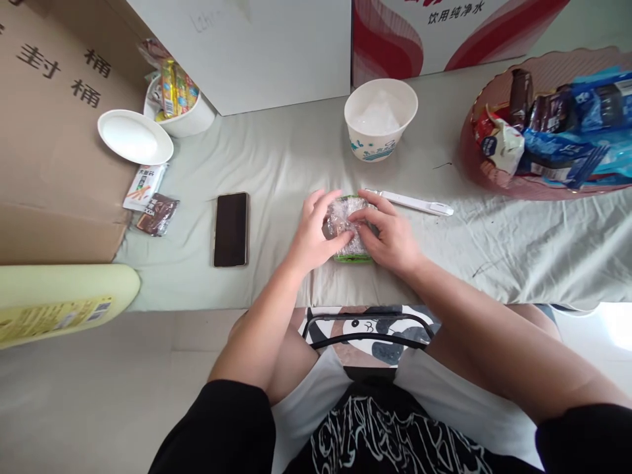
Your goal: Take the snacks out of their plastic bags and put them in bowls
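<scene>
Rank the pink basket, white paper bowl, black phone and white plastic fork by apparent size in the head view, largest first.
1. pink basket, cut off by the frame edge.
2. white paper bowl.
3. black phone, close to the bowl in apparent size, so their order is unsure.
4. white plastic fork, thinnest.

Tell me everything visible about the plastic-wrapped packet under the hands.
The plastic-wrapped packet is small, covered in crinkled clear film with a green edge showing at its near side and something dark inside. It lies flat on the grey-green cloth. The left hand and right hand grip it from both sides, fingertips pinching the film.
</scene>
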